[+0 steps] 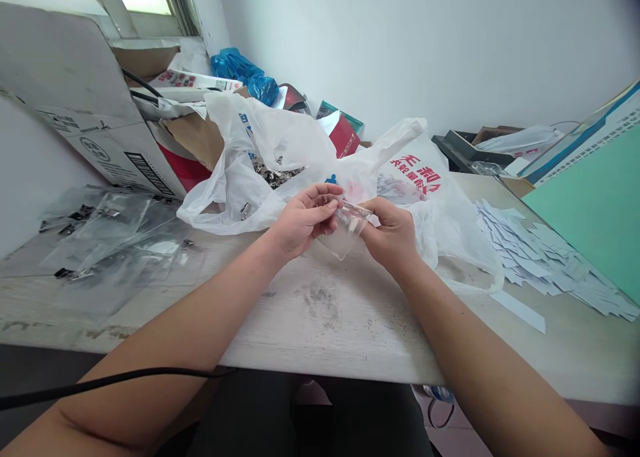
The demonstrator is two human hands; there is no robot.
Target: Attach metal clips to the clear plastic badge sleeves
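My left hand (311,218) and my right hand (393,233) meet over the middle of the table, both closed on one small clear plastic sleeve (345,238). The sleeve hangs tilted between them, its upper edge pinched by the fingers. Whether a clip is fixed to it I cannot tell. Just behind my hands lies an open white plastic bag (255,207) with many shiny metal clips (278,174) inside. A second white bag with red print (453,233) rests behind my right hand. To the left, clear sleeves with metal clips (123,250) lie in a loose pile.
On the right, many white paper slips (540,260) are heaped beside a green board (595,203). A large cardboard box (95,123) stands at the left. Blue plastic (245,73) and a red box (344,135) are at the back. A black cable (125,377) crosses my left forearm.
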